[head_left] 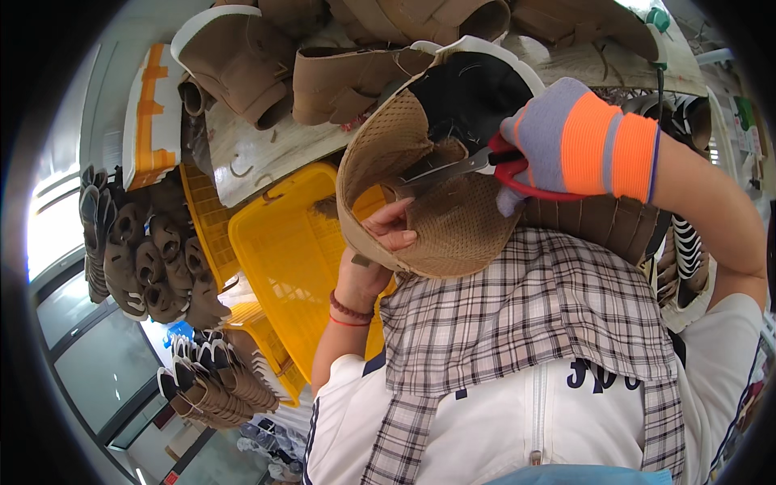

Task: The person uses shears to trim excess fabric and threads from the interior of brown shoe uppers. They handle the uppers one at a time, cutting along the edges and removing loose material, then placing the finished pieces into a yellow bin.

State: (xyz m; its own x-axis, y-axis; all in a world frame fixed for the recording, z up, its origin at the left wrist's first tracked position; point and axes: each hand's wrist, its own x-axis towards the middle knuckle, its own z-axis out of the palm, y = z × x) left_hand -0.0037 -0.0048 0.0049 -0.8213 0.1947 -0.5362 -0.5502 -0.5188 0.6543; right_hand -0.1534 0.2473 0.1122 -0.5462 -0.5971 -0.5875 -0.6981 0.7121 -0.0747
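Two hands work one tan mesh shoe upper [428, 202] held above a checked apron. Bare left hand [392, 230] pinches its near edge; gloved right hand [578, 145] grips red scissors [493, 166], blades inside. Trimming well likely means short snips, fingers clear. Yellow crate [283, 259] sits left.

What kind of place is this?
Probably a shoe-making workshop. Tan shoe uppers pile on the table, more stack beside yellow crates, and the right hand snips one upper with scissors.
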